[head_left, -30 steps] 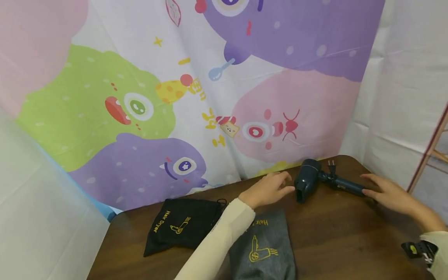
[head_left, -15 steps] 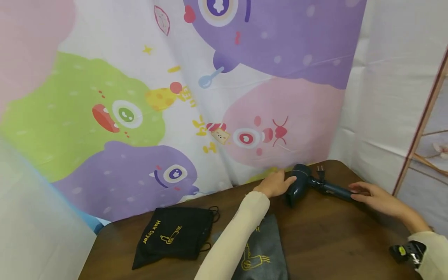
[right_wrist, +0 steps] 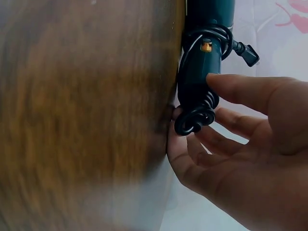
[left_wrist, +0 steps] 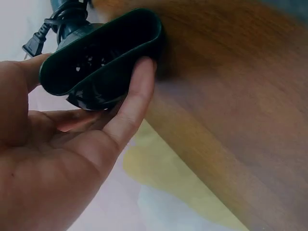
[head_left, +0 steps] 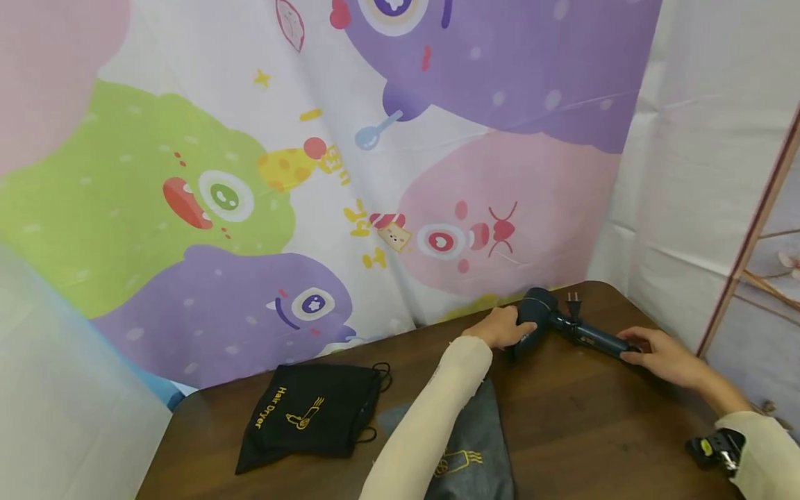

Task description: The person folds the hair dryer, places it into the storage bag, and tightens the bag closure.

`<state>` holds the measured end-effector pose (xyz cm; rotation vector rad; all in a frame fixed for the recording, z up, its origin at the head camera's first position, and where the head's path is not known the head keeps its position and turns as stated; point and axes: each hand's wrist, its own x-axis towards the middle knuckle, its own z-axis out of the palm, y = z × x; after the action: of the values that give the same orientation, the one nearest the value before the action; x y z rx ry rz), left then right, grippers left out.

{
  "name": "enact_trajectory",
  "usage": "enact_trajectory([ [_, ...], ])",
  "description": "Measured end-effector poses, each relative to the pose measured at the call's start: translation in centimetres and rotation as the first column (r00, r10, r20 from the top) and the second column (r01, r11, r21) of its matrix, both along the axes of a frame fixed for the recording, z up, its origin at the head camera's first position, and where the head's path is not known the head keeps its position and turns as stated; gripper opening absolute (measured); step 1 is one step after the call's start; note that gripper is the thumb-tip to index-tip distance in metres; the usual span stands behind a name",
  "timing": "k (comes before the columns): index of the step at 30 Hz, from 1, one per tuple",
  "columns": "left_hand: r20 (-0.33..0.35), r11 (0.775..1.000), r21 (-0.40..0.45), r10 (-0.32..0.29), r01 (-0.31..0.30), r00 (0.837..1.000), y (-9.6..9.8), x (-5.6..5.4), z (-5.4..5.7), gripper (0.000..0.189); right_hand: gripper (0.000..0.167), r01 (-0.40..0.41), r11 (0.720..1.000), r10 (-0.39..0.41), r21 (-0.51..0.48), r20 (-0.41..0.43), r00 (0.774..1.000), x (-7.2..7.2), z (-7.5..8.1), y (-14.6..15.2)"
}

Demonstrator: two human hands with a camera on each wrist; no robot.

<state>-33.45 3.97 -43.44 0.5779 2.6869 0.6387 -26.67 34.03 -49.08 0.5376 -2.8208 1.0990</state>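
Note:
A dark teal hair dryer lies on the wooden table near its back edge, handle pointing right. My left hand grips its nozzle end, thumb on top. In the left wrist view the flat nozzle faces the camera, with the index finger along its wide side. At the other end, my right hand holds the tip of the handle; its thumb presses one side and its fingers curl around the other. The black cord is wrapped around the handle, and its two-pin plug sticks up.
A black drawstring pouch printed "Hair Dryer" in yellow lies on the left of the table. Beside it is a grey pouch, partly covered by my left sleeve. A cartoon-printed cloth hangs right behind the table.
My left hand has moved right from the table onto the nozzle and now grips it. My right hand has closed in on the handle tip. The head view has shifted slightly.

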Motion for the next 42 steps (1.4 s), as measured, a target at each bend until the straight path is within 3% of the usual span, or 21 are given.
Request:
enact_trajectory([
  [7,-0.075,1.0,-0.022,-0.021,0.02,0.997,0.0,-0.7,-0.9,0.061,0.034,0.0,1.0,0.0,-0.009,-0.034,0.999,-0.1,0.0,0.0],
  [15,-0.142,0.999,0.033,-0.004,0.009,0.99,-0.3,-1.0,-1.5,0.061,0.031,0.016,1.0,-0.016,-0.004,-0.129,0.992,-0.5,-0.1,0.2],
  [20,-0.195,0.998,0.06,-0.01,0.022,0.981,-0.7,-0.8,-0.9,0.054,0.03,0.003,0.999,-0.007,-0.034,-0.125,0.992,-0.6,0.4,-0.2],
  [27,-0.263,0.989,0.128,-0.034,0.07,0.964,-1.2,0.0,0.5,0.065,0.037,0.065,0.998,-0.066,-0.024,-0.04,0.997,0.1,2.2,-0.7],
  [34,-0.327,0.982,0.161,-0.044,0.102,0.944,-2.6,1.0,2.0,0.068,0.04,0.018,0.999,-0.023,-0.031,-0.165,0.986,0.4,3.3,-1.9],
  [42,-0.356,0.958,0.259,-0.022,0.121,0.934,-4.7,2.4,2.7,0.065,0.038,0.011,0.999,-0.018,-0.035,-0.192,0.981,1.3,4.7,-3.4],
])
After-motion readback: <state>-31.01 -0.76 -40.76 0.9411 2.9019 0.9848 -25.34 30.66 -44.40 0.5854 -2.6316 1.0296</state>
